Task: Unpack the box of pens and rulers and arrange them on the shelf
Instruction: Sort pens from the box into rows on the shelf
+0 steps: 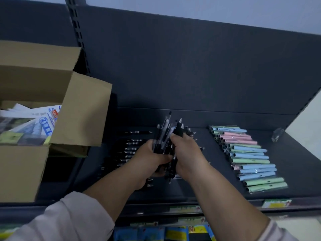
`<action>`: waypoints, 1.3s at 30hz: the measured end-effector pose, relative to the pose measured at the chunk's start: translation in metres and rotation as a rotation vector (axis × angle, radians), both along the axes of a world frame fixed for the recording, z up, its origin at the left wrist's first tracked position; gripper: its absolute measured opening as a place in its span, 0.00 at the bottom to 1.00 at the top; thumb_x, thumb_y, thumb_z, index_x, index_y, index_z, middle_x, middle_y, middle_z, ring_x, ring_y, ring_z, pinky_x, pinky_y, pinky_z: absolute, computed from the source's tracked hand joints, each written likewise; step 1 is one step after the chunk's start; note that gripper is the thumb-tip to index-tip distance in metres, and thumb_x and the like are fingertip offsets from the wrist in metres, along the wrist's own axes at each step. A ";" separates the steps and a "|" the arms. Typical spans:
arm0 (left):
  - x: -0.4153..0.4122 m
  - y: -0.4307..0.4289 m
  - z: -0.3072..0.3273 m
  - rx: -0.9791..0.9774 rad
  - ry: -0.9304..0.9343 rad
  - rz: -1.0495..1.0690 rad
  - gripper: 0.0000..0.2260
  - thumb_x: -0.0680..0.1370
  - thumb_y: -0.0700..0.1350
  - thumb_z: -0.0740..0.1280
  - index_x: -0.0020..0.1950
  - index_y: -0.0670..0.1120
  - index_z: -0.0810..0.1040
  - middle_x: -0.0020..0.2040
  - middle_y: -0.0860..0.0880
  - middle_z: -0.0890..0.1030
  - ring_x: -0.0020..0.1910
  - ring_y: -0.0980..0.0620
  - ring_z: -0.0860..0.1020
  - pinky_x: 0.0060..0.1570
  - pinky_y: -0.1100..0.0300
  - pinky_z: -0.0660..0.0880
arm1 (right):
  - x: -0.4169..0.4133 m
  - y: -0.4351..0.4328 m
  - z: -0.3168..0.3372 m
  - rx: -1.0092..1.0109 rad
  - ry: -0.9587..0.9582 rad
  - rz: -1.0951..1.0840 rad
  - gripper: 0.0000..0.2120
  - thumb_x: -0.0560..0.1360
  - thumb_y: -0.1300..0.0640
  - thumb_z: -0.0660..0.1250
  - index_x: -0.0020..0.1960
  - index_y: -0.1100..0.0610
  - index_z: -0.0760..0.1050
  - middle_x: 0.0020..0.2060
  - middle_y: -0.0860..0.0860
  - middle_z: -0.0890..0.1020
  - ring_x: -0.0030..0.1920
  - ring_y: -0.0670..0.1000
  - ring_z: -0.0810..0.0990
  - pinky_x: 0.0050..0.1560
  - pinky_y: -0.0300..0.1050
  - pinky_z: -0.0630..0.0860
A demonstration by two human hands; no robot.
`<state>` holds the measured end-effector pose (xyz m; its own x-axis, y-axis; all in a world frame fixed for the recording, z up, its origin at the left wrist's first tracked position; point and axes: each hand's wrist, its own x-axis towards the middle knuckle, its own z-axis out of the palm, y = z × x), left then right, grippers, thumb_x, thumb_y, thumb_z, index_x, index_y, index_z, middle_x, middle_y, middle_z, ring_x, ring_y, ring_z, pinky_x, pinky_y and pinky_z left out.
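Note:
A bundle of black pens (168, 131) stands tips-up over the middle of the dark shelf (199, 171). My left hand (149, 159) grips the bundle from the left. My right hand (186, 153) holds it from the right, fingers curled round the pens. Beneath and left of my hands, a row of black pens (132, 148) lies on the shelf. A row of pastel blue, green and pink pens (246, 157) lies on the shelf's right part. The open cardboard box (24, 171) stands at the left, with packaged rulers and sets (34, 124) inside.
The shelf's dark back panel (173, 66) rises behind the pens. A slotted upright (78, 35) runs beside the box. A clear divider clip (278, 134) sits at the shelf's right end. Price labels (276, 203) line the front edge; colourful packs (165, 233) fill the shelf below.

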<state>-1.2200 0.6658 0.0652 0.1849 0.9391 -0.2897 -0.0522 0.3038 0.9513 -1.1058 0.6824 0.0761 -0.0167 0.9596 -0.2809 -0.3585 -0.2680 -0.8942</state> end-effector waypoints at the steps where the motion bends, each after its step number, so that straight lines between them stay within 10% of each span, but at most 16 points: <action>1: -0.003 -0.002 -0.001 -0.020 -0.032 -0.009 0.13 0.74 0.38 0.72 0.54 0.50 0.76 0.43 0.49 0.84 0.41 0.50 0.83 0.35 0.57 0.79 | -0.006 0.000 -0.001 0.004 0.014 -0.034 0.10 0.80 0.61 0.58 0.50 0.59 0.79 0.41 0.59 0.85 0.39 0.58 0.85 0.41 0.55 0.82; 10: -0.035 -0.010 -0.008 -0.133 -0.161 0.049 0.13 0.74 0.36 0.70 0.55 0.50 0.78 0.42 0.50 0.85 0.37 0.51 0.83 0.33 0.59 0.77 | -0.041 -0.006 -0.011 -0.017 0.272 -0.215 0.05 0.80 0.58 0.60 0.50 0.56 0.74 0.38 0.56 0.84 0.37 0.57 0.84 0.35 0.52 0.81; 17: -0.068 -0.007 -0.012 -0.095 -0.035 0.133 0.13 0.73 0.35 0.72 0.53 0.49 0.78 0.43 0.48 0.84 0.39 0.51 0.83 0.30 0.62 0.76 | -0.012 0.002 -0.016 -0.134 -0.042 -0.036 0.06 0.75 0.54 0.68 0.44 0.54 0.72 0.29 0.48 0.75 0.25 0.44 0.67 0.19 0.35 0.61; 21: -0.082 -0.006 -0.015 -0.065 -0.015 0.231 0.12 0.74 0.35 0.71 0.53 0.48 0.76 0.47 0.45 0.82 0.44 0.48 0.80 0.36 0.58 0.79 | -0.005 0.007 -0.017 -0.181 -0.058 -0.022 0.10 0.73 0.60 0.72 0.38 0.54 0.72 0.27 0.47 0.78 0.23 0.43 0.72 0.20 0.34 0.69; 30: -0.088 -0.012 -0.004 -0.073 -0.102 0.174 0.12 0.74 0.37 0.71 0.53 0.51 0.79 0.35 0.53 0.83 0.31 0.58 0.79 0.31 0.63 0.74 | -0.029 0.016 -0.039 -0.240 0.014 -0.004 0.02 0.74 0.64 0.69 0.46 0.60 0.77 0.36 0.54 0.84 0.34 0.49 0.82 0.31 0.38 0.78; 39: -0.083 -0.013 -0.003 -0.134 -0.121 0.030 0.10 0.75 0.38 0.69 0.54 0.49 0.80 0.37 0.52 0.81 0.33 0.55 0.76 0.34 0.60 0.73 | -0.040 0.022 -0.024 -0.176 -0.377 0.166 0.18 0.82 0.45 0.54 0.57 0.56 0.75 0.53 0.55 0.81 0.30 0.51 0.80 0.27 0.38 0.75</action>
<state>-1.3033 0.6525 0.0621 0.1986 0.8991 -0.3902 -0.1749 0.4243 0.8885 -1.1455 0.7043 0.0519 -0.0319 0.8898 -0.4553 0.0444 -0.4538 -0.8900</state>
